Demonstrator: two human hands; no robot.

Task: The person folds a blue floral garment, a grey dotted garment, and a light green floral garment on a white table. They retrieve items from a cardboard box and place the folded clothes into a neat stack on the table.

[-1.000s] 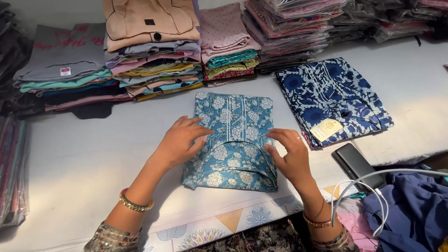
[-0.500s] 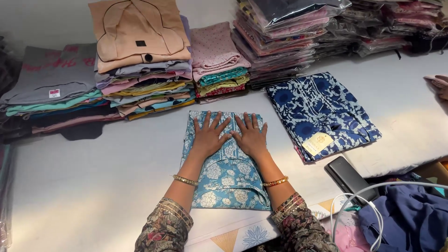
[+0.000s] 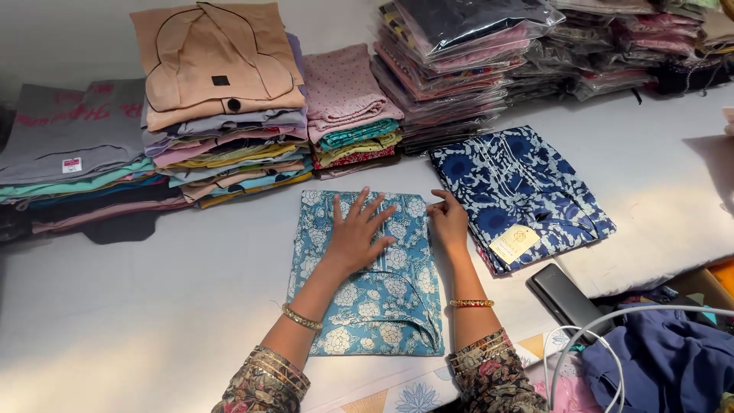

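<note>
The teal floral folded garment [image 3: 367, 279] lies flat on the white table [image 3: 153, 306], just left of a navy floral folded garment [image 3: 520, 195]. Since a moment ago both hands have parted: the left hand [image 3: 358, 233] presses its soft cotton, fingers spread, while the right hand [image 3: 449, 222] has slid to its right edge, fingers curled together.

Bright, soft daylight from the right washes out the white table [image 3: 657, 183]. Glare streaks the plastic-wrapped stacks [image 3: 474, 46]. The left side lies dimmer, with soft shadows. Focus is sharp; edges bend slightly.
</note>
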